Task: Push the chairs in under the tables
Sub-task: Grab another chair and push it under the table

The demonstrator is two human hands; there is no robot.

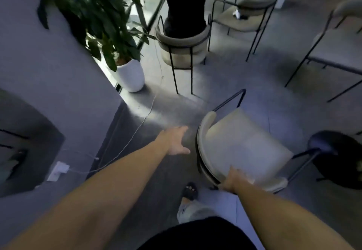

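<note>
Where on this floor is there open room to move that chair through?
Bare floor lies between the held chair, the white pot and the chair ahead. A cable crosses its left edge. Right is crowded: a dark stool, more chairs.

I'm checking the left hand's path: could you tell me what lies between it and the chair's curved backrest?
Nothing: in the head view, only bare grey floor separates the open left hand from the chair backrest. The right hand already grips it.

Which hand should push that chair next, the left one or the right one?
Probably the right hand: it already grips the curved backrest of the beige chair. The left hand is open, beside the backrest and not touching it, so it would have to reach over first.
</note>
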